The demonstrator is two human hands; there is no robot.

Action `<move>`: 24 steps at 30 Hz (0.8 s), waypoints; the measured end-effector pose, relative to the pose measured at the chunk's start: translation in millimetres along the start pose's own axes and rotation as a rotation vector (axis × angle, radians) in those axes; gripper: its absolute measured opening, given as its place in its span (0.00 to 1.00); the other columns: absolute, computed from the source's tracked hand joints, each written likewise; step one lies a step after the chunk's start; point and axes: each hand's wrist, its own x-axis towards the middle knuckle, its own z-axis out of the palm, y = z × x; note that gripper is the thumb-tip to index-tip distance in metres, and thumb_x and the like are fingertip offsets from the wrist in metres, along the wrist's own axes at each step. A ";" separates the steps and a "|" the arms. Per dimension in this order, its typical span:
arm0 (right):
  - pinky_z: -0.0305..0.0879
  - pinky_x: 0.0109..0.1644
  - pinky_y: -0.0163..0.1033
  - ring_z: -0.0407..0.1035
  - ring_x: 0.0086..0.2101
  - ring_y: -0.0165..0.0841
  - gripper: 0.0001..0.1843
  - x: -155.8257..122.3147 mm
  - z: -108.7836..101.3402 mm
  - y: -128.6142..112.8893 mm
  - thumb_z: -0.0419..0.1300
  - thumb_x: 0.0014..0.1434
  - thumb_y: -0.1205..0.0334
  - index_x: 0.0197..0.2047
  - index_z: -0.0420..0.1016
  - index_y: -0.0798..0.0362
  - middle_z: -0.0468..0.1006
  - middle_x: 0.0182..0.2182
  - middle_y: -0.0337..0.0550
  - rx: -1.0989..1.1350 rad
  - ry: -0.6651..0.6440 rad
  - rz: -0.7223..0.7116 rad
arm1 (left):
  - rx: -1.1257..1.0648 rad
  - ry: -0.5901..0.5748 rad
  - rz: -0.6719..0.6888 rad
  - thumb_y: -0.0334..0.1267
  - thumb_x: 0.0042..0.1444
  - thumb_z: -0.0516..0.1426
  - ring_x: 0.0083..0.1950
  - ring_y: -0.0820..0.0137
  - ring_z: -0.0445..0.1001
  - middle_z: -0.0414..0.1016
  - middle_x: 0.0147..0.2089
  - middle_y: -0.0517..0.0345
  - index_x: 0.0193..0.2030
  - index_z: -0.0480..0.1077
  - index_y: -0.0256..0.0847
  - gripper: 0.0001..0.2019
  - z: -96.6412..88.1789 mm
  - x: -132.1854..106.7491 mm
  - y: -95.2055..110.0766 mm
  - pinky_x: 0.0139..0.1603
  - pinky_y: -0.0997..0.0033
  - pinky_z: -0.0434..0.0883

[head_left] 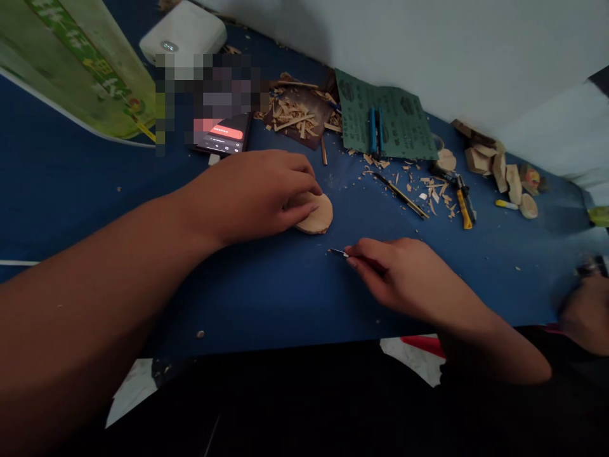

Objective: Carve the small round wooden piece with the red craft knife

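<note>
My left hand (252, 197) rests on a rounded piece of pale wood (316, 214), fingers curled over its near edge and hiding part of it. The wood lies flat on a dark blue work mat (266, 304). My right hand (404, 279) pinches a slim carving knife (339, 252) between thumb and fingers. Its small metal blade points left, toward the wood, with a gap of blue mat between them.
Wood shavings (295, 117) lie on a dark board behind my hands, beside green sandpaper (385, 117). A yellow utility knife (464, 203) and wood blocks (490, 162) sit to the right. A phone (223, 134) lies at the back. Another person's hand (585, 311) shows blurred at the right edge.
</note>
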 end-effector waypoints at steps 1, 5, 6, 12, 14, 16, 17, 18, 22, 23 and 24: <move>0.48 0.35 0.43 0.73 0.29 0.35 0.17 1.0 -1.1 -2.7 0.51 0.81 0.52 0.51 0.79 0.48 0.85 0.34 0.42 -0.046 -0.007 -0.002 | -0.001 -0.002 0.000 0.45 0.71 0.54 0.59 0.58 0.81 0.83 0.60 0.55 0.55 0.84 0.50 0.17 -0.1 0.3 -0.7 0.57 0.61 0.75; 0.43 0.33 0.45 0.71 0.28 0.35 0.15 5.6 -5.7 -12.8 0.52 0.80 0.55 0.49 0.78 0.48 0.85 0.34 0.44 -0.192 -0.069 -0.004 | 0.001 0.025 -0.015 0.45 0.71 0.55 0.60 0.56 0.81 0.83 0.59 0.53 0.56 0.84 0.49 0.18 -1.7 1.1 -1.3 0.59 0.60 0.75; 0.41 0.33 0.45 0.70 0.27 0.35 0.14 6.2 -6.0 -14.8 0.52 0.80 0.55 0.48 0.78 0.48 0.84 0.32 0.44 -0.215 -0.079 0.002 | 0.003 0.030 -0.016 0.45 0.71 0.55 0.61 0.56 0.80 0.83 0.59 0.53 0.57 0.84 0.49 0.18 -2.1 1.1 -0.9 0.59 0.59 0.75; 0.36 0.31 0.45 0.62 0.21 0.34 0.12 2.3 1.4 -26.8 0.52 0.78 0.57 0.49 0.78 0.48 0.80 0.28 0.43 -0.306 -0.065 0.031 | 0.018 0.026 -0.009 0.44 0.72 0.55 0.62 0.56 0.80 0.82 0.59 0.55 0.57 0.83 0.49 0.16 -2.4 0.6 2.7 0.59 0.59 0.75; 0.36 0.31 0.45 0.62 0.21 0.33 0.12 1.8 2.2 -30.4 0.53 0.77 0.58 0.49 0.78 0.47 0.80 0.29 0.44 -0.342 -0.071 0.038 | 0.016 0.020 0.005 0.44 0.74 0.54 0.61 0.57 0.80 0.82 0.59 0.54 0.58 0.83 0.46 0.17 -2.5 1.3 3.5 0.59 0.57 0.75; 0.36 0.31 0.45 0.62 0.21 0.33 0.12 4.3 -1.0 -30.4 0.53 0.76 0.59 0.48 0.78 0.48 0.81 0.29 0.44 -0.361 -0.087 0.024 | 0.008 0.007 0.010 0.43 0.75 0.54 0.61 0.58 0.79 0.82 0.60 0.53 0.59 0.82 0.44 0.18 -3.3 2.4 4.1 0.60 0.56 0.76; 0.36 0.31 0.45 0.63 0.21 0.34 0.11 6.8 -3.8 -28.4 0.53 0.76 0.59 0.48 0.77 0.48 0.81 0.29 0.44 -0.354 -0.091 0.011 | 0.006 0.008 0.011 0.44 0.75 0.53 0.61 0.59 0.79 0.82 0.61 0.53 0.59 0.82 0.44 0.18 -3.8 2.9 4.3 0.60 0.56 0.76; 0.37 0.31 0.45 0.64 0.22 0.34 0.11 9.7 -7.0 -24.9 0.53 0.77 0.58 0.47 0.77 0.48 0.81 0.29 0.44 -0.331 -0.091 0.000 | 0.006 0.010 0.011 0.44 0.75 0.53 0.61 0.59 0.79 0.81 0.61 0.53 0.59 0.82 0.43 0.18 -4.3 3.3 4.6 0.60 0.56 0.76; 0.44 0.32 0.43 0.71 0.28 0.36 0.14 18.2 -13.3 -8.3 0.54 0.78 0.52 0.44 0.77 0.47 0.82 0.31 0.43 -0.145 -0.060 0.024 | 0.015 0.047 0.007 0.48 0.76 0.52 0.62 0.59 0.79 0.81 0.62 0.54 0.60 0.82 0.44 0.20 -4.8 4.3 5.2 0.61 0.57 0.76; 0.45 0.32 0.43 0.71 0.29 0.36 0.14 17.8 -11.7 -7.3 0.54 0.78 0.51 0.45 0.78 0.47 0.83 0.31 0.42 -0.112 -0.058 0.040 | 0.011 0.069 0.006 0.49 0.76 0.52 0.62 0.58 0.79 0.82 0.62 0.54 0.59 0.82 0.44 0.20 -4.5 4.4 5.1 0.61 0.57 0.76; 0.45 0.32 0.42 0.71 0.29 0.36 0.14 16.1 -9.1 -8.4 0.54 0.78 0.51 0.46 0.78 0.47 0.83 0.31 0.42 -0.106 -0.060 0.054 | 0.007 0.076 0.006 0.49 0.75 0.53 0.63 0.58 0.79 0.82 0.62 0.53 0.60 0.82 0.45 0.20 -4.3 4.3 5.0 0.62 0.56 0.76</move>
